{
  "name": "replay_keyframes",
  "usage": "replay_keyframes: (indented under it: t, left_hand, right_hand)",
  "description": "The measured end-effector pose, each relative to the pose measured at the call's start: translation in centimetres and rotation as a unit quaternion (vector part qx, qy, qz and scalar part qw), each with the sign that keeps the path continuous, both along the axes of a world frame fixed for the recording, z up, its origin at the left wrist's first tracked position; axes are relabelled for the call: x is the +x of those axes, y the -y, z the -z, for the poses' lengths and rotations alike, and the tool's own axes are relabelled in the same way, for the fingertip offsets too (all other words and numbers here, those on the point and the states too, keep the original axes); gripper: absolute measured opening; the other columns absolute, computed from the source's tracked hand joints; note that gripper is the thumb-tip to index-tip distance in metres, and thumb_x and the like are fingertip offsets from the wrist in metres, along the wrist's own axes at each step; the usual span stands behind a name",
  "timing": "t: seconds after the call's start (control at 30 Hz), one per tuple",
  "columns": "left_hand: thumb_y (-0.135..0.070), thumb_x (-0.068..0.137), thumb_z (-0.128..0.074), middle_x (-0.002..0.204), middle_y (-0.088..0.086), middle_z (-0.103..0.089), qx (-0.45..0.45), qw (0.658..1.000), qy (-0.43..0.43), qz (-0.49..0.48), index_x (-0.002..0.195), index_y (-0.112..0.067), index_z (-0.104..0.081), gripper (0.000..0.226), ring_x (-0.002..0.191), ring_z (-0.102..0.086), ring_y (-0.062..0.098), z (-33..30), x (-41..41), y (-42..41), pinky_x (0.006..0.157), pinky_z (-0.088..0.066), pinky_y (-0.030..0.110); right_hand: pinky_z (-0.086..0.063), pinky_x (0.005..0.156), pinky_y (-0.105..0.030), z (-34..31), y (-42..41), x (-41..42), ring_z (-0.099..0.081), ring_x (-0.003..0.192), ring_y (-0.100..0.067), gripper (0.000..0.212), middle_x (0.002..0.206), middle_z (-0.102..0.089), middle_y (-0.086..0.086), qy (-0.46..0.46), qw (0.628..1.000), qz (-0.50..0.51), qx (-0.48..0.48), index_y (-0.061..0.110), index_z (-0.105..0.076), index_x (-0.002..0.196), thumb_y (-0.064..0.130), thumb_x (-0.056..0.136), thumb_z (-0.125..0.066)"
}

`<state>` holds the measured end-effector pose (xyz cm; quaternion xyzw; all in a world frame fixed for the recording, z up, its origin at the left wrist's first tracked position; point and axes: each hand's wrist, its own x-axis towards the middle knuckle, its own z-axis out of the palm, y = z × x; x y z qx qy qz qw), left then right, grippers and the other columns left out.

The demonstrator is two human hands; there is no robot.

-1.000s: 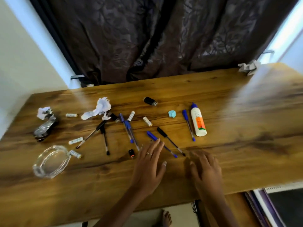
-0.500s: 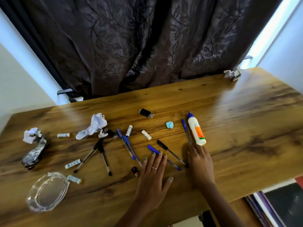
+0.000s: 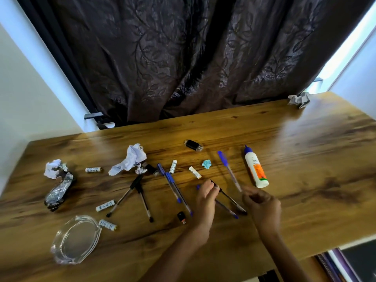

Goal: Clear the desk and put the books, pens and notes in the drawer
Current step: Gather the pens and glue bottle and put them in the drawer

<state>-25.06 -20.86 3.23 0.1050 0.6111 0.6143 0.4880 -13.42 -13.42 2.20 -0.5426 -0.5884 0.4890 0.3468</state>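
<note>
Now your left hand has fingers pinched on the black pen; right hand is blurred, grip on the blue pen unclear. Other pens lie loose on the counter. Rushing could roll them off the edge.

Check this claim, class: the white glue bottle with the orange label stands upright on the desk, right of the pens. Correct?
Not quite. The head view shows the glue bottle lying on its side on the desk, blue cap pointing away. It is right of the pens.
</note>
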Motion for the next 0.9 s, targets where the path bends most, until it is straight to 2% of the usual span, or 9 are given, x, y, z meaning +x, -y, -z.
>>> replay_keyframes:
  t: [0.07,0.13,0.23,0.33,0.43,0.6,0.67,0.8,0.9]
  left_hand:
    - [-0.025,0.095,-0.052,0.135,0.003,-0.052,0.017,0.986,0.165,-0.031,0.128,-0.020,-0.050,0.034,0.123,-0.051,0.020,-0.3,-1.4,-0.9,0.104,-0.040,0.033]
    - [-0.026,0.096,-0.046,0.138,0.005,-0.051,0.060,0.965,0.253,-0.033,0.132,-0.016,-0.048,0.037,0.127,-0.049,0.023,-0.2,-3.0,-1.2,0.104,-0.038,0.036]
    - [-0.020,0.101,-0.032,0.140,0.005,-0.050,0.085,0.958,0.272,-0.033,0.137,-0.013,-0.046,0.039,0.126,-0.050,0.021,0.3,-5.0,-0.8,0.101,-0.041,0.034]
    - [-0.018,0.102,-0.030,0.136,0.003,-0.054,0.076,0.957,0.275,-0.040,0.131,-0.015,-0.051,0.036,0.117,-0.057,0.018,0.9,-6.0,-0.1,0.096,-0.046,0.033]
    - [-0.017,0.101,-0.033,0.134,0.003,-0.056,0.077,0.959,0.273,-0.032,0.128,-0.015,-0.053,0.034,0.113,-0.059,0.019,1.2,-6.2,0.8,0.097,-0.046,0.035]
    - [-0.015,0.099,-0.037,0.133,0.003,-0.057,0.082,0.954,0.288,-0.028,0.131,-0.014,-0.052,0.036,0.120,-0.055,0.021,1.6,-6.1,1.6,0.103,-0.042,0.038]
    - [-0.015,0.098,-0.037,0.134,0.003,-0.056,0.080,0.954,0.287,-0.029,0.131,-0.014,-0.051,0.036,0.121,-0.055,0.021,1.7,-6.1,1.8,0.102,-0.042,0.038]
    - [-0.016,0.094,-0.043,0.131,0.005,-0.059,0.075,0.953,0.291,-0.032,0.127,-0.013,-0.055,0.035,0.116,-0.059,0.021,1.6,-6.0,2.1,0.096,-0.048,0.035]
    - [-0.021,0.085,-0.053,0.129,0.007,-0.061,0.082,0.953,0.290,-0.024,0.126,-0.011,-0.057,0.042,0.115,-0.061,0.021,1.7,-5.9,2.2,0.092,-0.052,0.034]
  right_hand:
    - [-0.052,0.061,-0.010,-0.3,1.4,-0.7,-0.066,0.070,0.006,0.024,0.082,-0.072,0.010,-0.021,0.995,-0.096,-0.017,0.018,-0.072,0.088,-0.003,0.078,-0.067]
    - [-0.053,0.066,-0.013,-0.4,2.3,-1.3,-0.068,0.074,0.003,0.029,0.077,-0.073,0.014,0.001,0.983,-0.180,-0.029,0.025,-0.072,0.082,-0.004,0.076,-0.070]
    - [-0.049,0.064,-0.010,-0.5,2.8,-1.8,-0.066,0.071,0.005,0.022,0.076,-0.073,0.012,0.033,0.965,-0.258,-0.038,0.025,-0.071,0.084,0.005,0.077,-0.072]
    - [-0.043,0.063,-0.006,-0.2,1.7,-1.7,-0.060,0.077,0.003,0.014,0.091,-0.065,0.015,0.134,0.962,-0.234,0.039,0.024,-0.066,0.097,0.016,0.085,-0.065]
    - [-0.040,0.077,-0.011,1.2,0.0,-1.4,-0.052,0.097,-0.004,0.026,0.112,-0.059,0.004,0.285,0.914,-0.229,0.175,0.022,-0.062,0.114,0.020,0.088,-0.060]
    - [-0.043,0.092,-0.024,2.4,-0.7,-1.9,-0.045,0.119,-0.016,0.037,0.130,-0.050,-0.002,0.366,0.872,-0.255,0.201,0.023,-0.054,0.128,0.020,0.091,-0.055]
    - [-0.047,0.087,-0.024,2.3,-0.8,-2.3,-0.051,0.110,-0.014,0.032,0.123,-0.055,-0.003,0.345,0.886,-0.246,0.187,0.023,-0.058,0.121,0.018,0.090,-0.056]
    - [-0.050,0.068,-0.016,0.2,0.7,-3.6,-0.058,0.081,0.002,0.016,0.093,-0.064,0.010,0.184,0.952,-0.224,0.098,0.031,-0.063,0.096,0.017,0.088,-0.061]
    - [-0.049,0.066,-0.010,-1.6,3.0,-5.0,-0.059,0.080,0.006,0.029,0.087,-0.062,0.018,0.141,0.944,-0.289,0.080,0.039,-0.057,0.089,0.011,0.087,-0.061]
